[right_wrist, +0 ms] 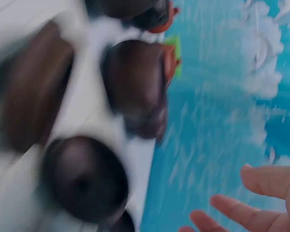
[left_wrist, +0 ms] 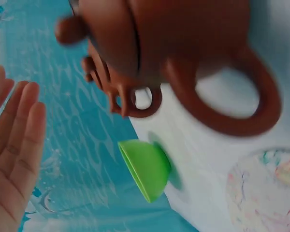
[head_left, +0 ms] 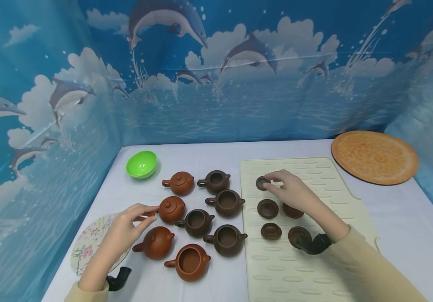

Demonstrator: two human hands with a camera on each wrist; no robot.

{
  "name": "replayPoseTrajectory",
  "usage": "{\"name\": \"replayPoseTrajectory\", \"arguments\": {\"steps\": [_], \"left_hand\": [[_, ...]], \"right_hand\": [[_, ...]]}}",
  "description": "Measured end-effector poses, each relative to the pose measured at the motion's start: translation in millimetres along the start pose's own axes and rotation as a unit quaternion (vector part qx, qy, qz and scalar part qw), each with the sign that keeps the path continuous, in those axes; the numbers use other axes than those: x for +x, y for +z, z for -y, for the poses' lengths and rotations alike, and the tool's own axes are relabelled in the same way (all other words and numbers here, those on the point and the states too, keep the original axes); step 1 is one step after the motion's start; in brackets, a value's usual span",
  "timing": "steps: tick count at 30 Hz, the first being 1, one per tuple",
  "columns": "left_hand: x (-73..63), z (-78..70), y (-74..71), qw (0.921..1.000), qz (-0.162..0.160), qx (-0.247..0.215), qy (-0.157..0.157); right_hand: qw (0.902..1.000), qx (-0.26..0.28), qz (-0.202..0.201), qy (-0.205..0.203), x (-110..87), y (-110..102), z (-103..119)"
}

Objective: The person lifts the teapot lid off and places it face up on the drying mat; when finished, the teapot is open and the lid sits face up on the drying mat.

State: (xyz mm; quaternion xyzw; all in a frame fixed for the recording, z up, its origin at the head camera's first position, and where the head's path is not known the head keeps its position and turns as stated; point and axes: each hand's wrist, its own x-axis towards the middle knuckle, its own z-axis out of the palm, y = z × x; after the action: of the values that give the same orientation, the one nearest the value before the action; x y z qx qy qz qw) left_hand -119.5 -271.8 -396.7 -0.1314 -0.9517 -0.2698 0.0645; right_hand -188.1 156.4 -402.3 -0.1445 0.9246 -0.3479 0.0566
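On the far-left part of a cream ridged mat (head_left: 335, 188), a small dark lid (head_left: 260, 183) is seen at the fingertips of the right hand (head_left: 290, 191). Whether it is pinched cannot be told: its right side is overlapped by thumb and forefinger in the head view, while the digits are shown spread apart in the right wrist view, where the lids are blurred. Nearer on the mat, four more lids (head_left: 267, 208) are laid in two loose columns, one partly covered by the hand. To the left of the mat, four dark teapots (head_left: 228, 250) and one near red-brown teapot (head_left: 190, 272) are seen with open mouths. Farther left, three lidded teapots (head_left: 172, 209), also red-brown, are lined up from far to near. Just beside the left side of the middle one, the left hand (head_left: 127, 224) is held with thumb and fingers parted; contact cannot be confirmed. At near left, a flowered round mat (head_left: 84, 251) is partly covered by the left forearm (head_left: 105, 253). A green bowl (head_left: 142, 164) is set at far left, a round tan disc (head_left: 375, 155) at far right. A white cloth (head_left: 186, 157) is spread beneath, backed by a blue dolphin-printed curtain (head_left: 220, 105).
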Motion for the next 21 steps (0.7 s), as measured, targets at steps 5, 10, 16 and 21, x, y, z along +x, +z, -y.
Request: {"name": "replayPoseTrajectory", "arguments": {"steps": [5,10,16,21], "left_hand": [[11.2,12.6,-3.4,0.9985,0.052,-0.012,-0.015],[1.5,24.1,-1.4,0.9937,0.088,-0.033,-0.062],[-15.7,35.5,0.8,0.9853,0.1,-0.071,-0.119],[-22.9,39.8,3.8,0.9826,0.116,-0.086,-0.117]], "right_hand": [[0.9968,0.045,0.025,-0.062,17.4,20,43],[0.9878,0.074,0.071,-0.117,31.6,50,90],[0.9754,0.065,0.139,-0.158,44.6,97,134],[0.967,0.03,0.188,-0.17,50.6,134,161]]}}
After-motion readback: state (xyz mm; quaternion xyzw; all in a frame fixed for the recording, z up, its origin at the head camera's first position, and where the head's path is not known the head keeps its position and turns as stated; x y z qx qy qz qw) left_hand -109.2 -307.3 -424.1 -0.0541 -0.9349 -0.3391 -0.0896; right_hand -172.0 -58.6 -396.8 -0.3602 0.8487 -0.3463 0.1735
